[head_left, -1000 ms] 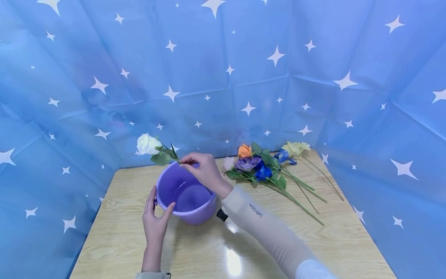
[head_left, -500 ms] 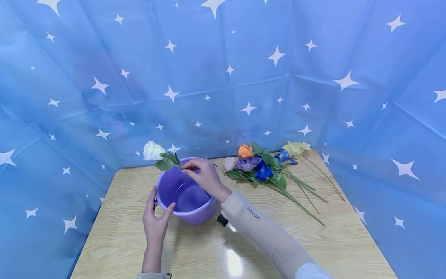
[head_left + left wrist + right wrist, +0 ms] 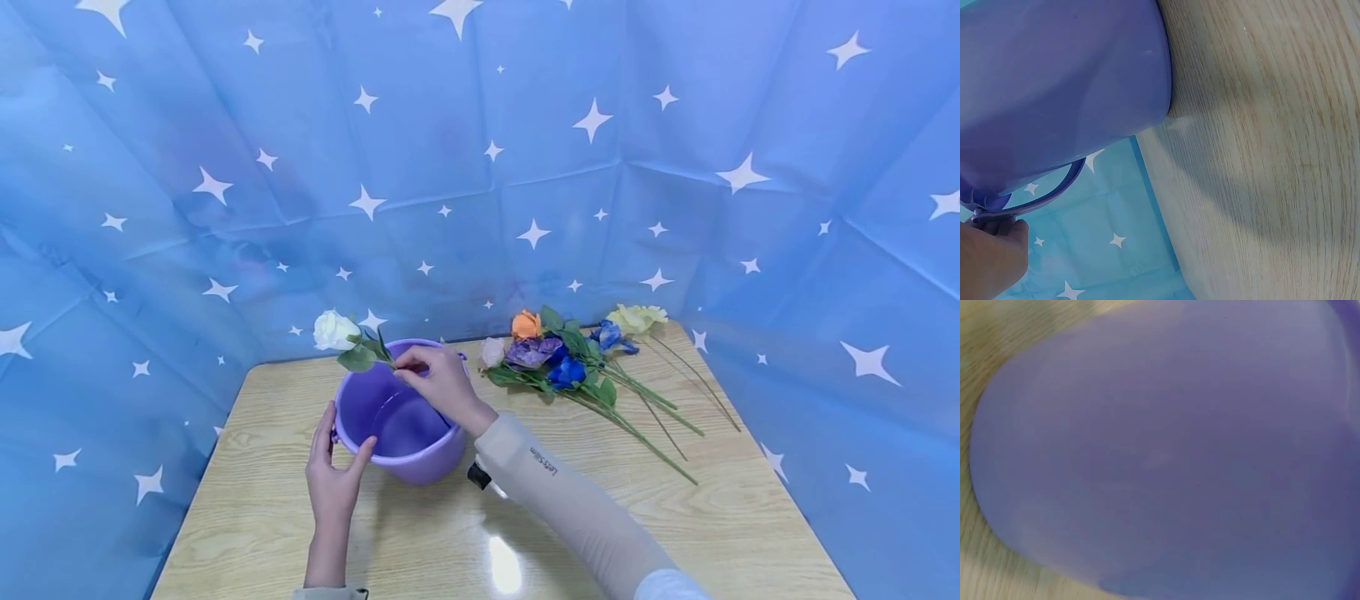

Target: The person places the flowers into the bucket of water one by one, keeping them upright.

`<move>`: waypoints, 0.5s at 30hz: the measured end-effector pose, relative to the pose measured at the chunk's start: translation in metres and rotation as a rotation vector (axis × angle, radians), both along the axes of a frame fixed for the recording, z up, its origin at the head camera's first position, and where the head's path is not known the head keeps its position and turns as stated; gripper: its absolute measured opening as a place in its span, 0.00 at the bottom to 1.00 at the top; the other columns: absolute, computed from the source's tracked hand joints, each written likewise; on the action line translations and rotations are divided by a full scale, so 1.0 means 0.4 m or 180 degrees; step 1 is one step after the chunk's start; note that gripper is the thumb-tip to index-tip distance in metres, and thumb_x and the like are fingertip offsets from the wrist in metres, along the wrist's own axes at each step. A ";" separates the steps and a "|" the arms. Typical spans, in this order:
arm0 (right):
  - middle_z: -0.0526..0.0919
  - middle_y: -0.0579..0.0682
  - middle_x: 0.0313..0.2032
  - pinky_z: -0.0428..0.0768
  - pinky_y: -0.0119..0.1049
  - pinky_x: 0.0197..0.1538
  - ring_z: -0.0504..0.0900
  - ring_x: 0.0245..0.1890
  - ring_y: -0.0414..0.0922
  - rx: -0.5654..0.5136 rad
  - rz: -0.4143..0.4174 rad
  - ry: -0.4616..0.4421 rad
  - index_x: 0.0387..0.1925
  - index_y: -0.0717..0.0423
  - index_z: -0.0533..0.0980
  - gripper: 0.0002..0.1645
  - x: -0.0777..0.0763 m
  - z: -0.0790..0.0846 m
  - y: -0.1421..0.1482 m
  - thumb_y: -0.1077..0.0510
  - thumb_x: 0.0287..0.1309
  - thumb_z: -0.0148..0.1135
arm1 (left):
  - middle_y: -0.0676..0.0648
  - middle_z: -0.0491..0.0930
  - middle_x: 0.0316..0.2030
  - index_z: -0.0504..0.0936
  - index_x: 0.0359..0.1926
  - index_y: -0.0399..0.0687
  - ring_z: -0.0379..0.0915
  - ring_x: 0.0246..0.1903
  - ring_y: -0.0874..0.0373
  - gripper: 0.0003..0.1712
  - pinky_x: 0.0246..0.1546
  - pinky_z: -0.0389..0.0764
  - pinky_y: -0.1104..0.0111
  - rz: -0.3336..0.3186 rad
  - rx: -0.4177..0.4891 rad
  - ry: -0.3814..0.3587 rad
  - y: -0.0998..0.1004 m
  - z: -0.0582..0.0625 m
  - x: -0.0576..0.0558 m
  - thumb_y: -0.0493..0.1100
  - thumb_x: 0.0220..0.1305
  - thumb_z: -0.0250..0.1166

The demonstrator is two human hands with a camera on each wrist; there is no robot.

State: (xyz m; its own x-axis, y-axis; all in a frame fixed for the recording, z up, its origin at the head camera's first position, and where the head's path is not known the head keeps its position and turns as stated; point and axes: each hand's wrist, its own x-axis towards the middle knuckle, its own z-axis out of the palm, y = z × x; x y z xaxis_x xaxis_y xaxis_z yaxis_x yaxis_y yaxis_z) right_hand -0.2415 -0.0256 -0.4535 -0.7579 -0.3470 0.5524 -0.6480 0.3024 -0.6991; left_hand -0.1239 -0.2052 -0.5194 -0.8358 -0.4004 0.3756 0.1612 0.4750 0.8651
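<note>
A purple bucket stands on the table, its mouth tilted toward the head camera. My left hand grips the bucket's left rim, thumb at the inner side and fingers outside. In the left wrist view those fingers lie by the bucket's curved handle. Over the far rim, my right hand pinches the stem of a white rose just below its green leaves. The rose's head points left, beyond the bucket. Most of its stem is hidden by the hand. The bucket's wall fills the right wrist view.
Several artificial flowers lie at the back right: an orange rose, a pale pink one, a purple bloom, blue ones and a yellow one. A blue star-patterned cloth surrounds the wooden table.
My right hand has shifted slightly right and down with the white rose, so its head sits nearer the bucket. The left hand and the bucket have stayed in place.
</note>
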 end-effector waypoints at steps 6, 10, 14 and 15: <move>0.90 0.46 0.34 0.81 0.16 0.39 0.87 0.33 0.37 0.0430 -0.0125 0.0096 0.35 0.54 0.85 0.03 -0.003 0.000 -0.001 0.60 0.58 0.70 | 0.43 0.67 0.72 0.67 0.73 0.52 0.65 0.70 0.43 0.45 0.75 0.66 0.63 0.0026 0.0058 -0.0111 0.005 0.007 0.001 0.41 0.56 0.76; 0.90 0.44 0.33 0.82 0.16 0.40 0.88 0.33 0.36 0.0714 -0.0231 0.0178 0.34 0.51 0.84 0.02 -0.001 -0.001 -0.002 0.59 0.58 0.71 | 0.43 0.67 0.72 0.67 0.73 0.52 0.65 0.70 0.43 0.45 0.73 0.66 0.51 0.0041 0.0069 -0.0130 0.005 0.010 0.002 0.41 0.56 0.75; 0.90 0.43 0.33 0.83 0.18 0.40 0.88 0.33 0.36 0.0899 -0.0325 0.0124 0.33 0.49 0.84 0.03 0.007 0.001 -0.001 0.58 0.57 0.72 | 0.43 0.67 0.72 0.67 0.73 0.52 0.65 0.70 0.43 0.45 0.74 0.66 0.67 0.0033 0.0056 -0.0130 0.007 0.010 0.006 0.41 0.55 0.76; 0.90 0.43 0.33 0.83 0.19 0.40 0.88 0.33 0.36 0.0939 -0.0343 0.0103 0.33 0.49 0.84 0.03 0.010 0.001 0.000 0.58 0.57 0.72 | 0.43 0.67 0.72 0.67 0.73 0.52 0.65 0.70 0.43 0.45 0.73 0.65 0.74 0.0028 0.0059 -0.0118 0.007 0.010 0.007 0.41 0.55 0.76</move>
State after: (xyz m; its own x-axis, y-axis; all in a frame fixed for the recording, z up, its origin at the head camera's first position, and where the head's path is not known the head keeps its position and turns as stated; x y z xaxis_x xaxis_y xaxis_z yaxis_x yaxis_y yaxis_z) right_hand -0.2376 -0.0258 -0.4529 -0.7827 -0.4146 0.4642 -0.6216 0.5572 -0.5506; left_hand -0.1211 -0.2022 -0.5154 -0.8454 -0.4145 0.3369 0.1247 0.4602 0.8790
